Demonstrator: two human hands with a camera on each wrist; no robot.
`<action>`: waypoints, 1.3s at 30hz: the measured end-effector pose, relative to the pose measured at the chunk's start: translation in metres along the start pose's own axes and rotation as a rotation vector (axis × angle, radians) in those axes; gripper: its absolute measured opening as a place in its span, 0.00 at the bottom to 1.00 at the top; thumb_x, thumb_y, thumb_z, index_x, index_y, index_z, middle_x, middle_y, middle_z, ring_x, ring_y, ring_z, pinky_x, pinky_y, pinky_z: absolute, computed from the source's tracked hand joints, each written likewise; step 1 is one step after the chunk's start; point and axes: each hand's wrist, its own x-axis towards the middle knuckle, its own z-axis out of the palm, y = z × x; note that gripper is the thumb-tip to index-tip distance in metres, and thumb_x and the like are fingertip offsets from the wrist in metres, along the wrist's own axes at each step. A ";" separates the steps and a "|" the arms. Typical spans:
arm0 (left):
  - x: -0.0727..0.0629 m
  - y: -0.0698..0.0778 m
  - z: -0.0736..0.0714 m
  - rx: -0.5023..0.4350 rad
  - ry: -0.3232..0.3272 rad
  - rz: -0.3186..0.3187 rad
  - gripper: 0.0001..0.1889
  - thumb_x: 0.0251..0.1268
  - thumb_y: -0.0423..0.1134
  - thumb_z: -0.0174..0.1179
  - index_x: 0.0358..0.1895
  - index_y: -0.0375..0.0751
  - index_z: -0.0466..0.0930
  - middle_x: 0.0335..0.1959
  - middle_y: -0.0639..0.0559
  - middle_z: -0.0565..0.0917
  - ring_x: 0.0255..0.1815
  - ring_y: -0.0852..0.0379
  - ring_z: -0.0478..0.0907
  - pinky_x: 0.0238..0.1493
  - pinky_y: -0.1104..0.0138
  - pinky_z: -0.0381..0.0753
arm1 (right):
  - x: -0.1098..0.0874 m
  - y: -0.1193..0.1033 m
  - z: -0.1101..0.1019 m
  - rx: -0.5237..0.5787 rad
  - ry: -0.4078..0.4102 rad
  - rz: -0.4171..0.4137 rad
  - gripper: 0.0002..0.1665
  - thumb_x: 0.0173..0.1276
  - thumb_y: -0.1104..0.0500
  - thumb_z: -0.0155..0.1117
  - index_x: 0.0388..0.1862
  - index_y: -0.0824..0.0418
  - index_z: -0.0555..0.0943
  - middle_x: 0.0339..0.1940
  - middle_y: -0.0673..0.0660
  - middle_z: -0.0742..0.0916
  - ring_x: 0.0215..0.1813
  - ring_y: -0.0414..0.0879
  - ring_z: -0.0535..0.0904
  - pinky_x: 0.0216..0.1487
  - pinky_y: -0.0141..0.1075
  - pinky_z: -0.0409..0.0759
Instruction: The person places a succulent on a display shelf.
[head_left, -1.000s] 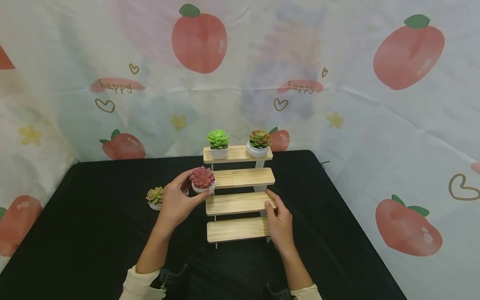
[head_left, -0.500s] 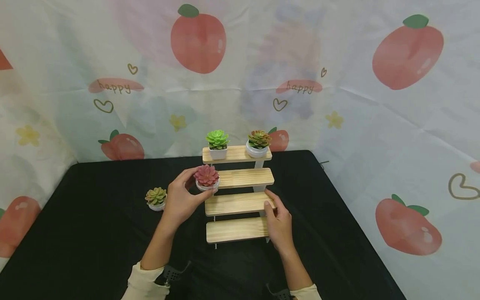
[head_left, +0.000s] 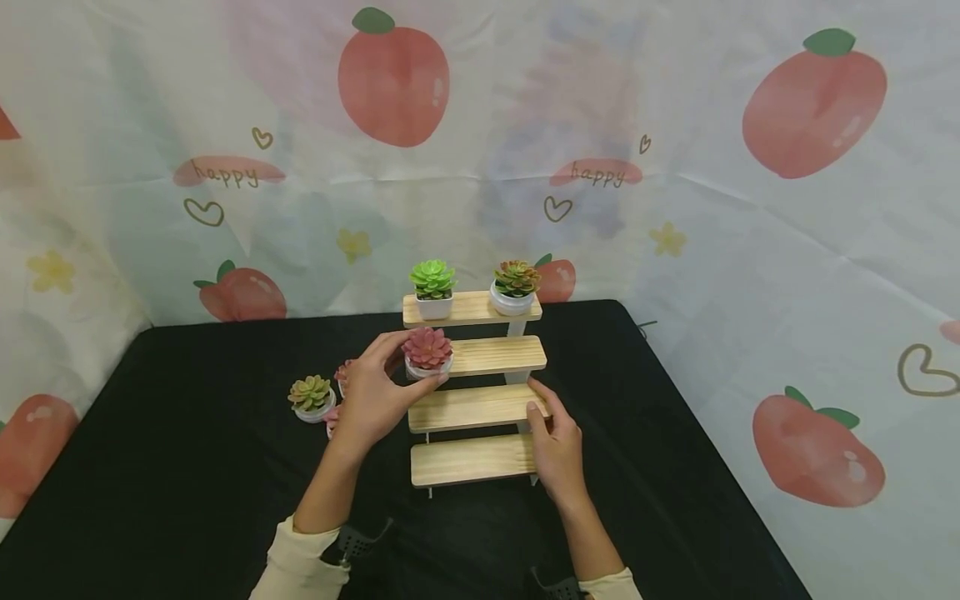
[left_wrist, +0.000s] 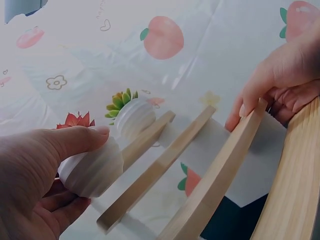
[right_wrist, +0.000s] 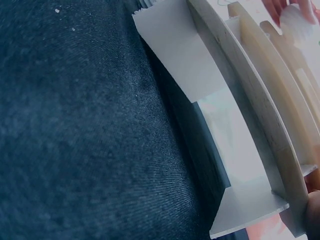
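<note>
My left hand (head_left: 369,402) holds a red succulent (head_left: 427,347) in a small white pot. The pot is at the left end of the second shelf from the top of a wooden tiered stand (head_left: 472,463); I cannot tell whether it touches the wood. In the left wrist view, thumb and fingers pinch the ribbed white pot (left_wrist: 96,169) from either side. My right hand (head_left: 558,450) grips the right end of the third shelf, thumb on top. A bright green succulent (head_left: 432,282) and a brownish-green succulent (head_left: 515,283) stand on the top shelf.
On the black tablecloth (head_left: 187,467), left of the stand, sits a yellow-green potted succulent (head_left: 311,395). Beside it, reddish-pink plants (head_left: 333,417) are partly hidden behind my left hand. A fruit-patterned curtain (head_left: 480,208) hangs behind the table.
My left hand has carried the red succulent rightward, over the left end of the second shelf. Pinkish plants have come into view behind that hand. My right hand keeps its grip on the stand.
</note>
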 end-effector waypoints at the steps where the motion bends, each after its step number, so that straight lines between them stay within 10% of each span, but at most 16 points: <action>1: 0.000 0.001 0.001 0.002 -0.004 -0.002 0.34 0.52 0.35 0.82 0.65 0.39 0.80 0.60 0.45 0.79 0.63 0.50 0.78 0.66 0.56 0.75 | 0.000 0.000 0.000 0.003 0.001 0.000 0.22 0.80 0.68 0.56 0.69 0.64 0.79 0.66 0.63 0.82 0.53 0.54 0.80 0.48 0.39 0.76; 14: 0.004 0.005 0.012 0.055 -0.009 0.000 0.34 0.53 0.36 0.82 0.65 0.36 0.80 0.59 0.45 0.79 0.62 0.50 0.79 0.63 0.56 0.78 | -0.001 0.001 0.001 0.011 0.005 -0.015 0.21 0.79 0.69 0.56 0.69 0.65 0.79 0.65 0.65 0.83 0.49 0.55 0.82 0.45 0.38 0.77; 25: 0.008 0.001 0.017 0.066 0.000 -0.018 0.34 0.54 0.38 0.82 0.65 0.37 0.80 0.58 0.46 0.79 0.61 0.50 0.79 0.62 0.57 0.79 | 0.008 0.044 0.005 0.018 0.020 -0.010 0.22 0.80 0.64 0.58 0.69 0.55 0.80 0.64 0.56 0.84 0.50 0.50 0.82 0.47 0.39 0.77; 39: 0.010 -0.001 0.020 0.098 0.001 -0.034 0.35 0.53 0.38 0.82 0.66 0.36 0.79 0.58 0.45 0.79 0.61 0.50 0.79 0.62 0.56 0.79 | -0.001 -0.001 0.000 0.024 0.019 -0.027 0.21 0.78 0.70 0.57 0.67 0.68 0.79 0.63 0.66 0.83 0.51 0.54 0.81 0.47 0.39 0.77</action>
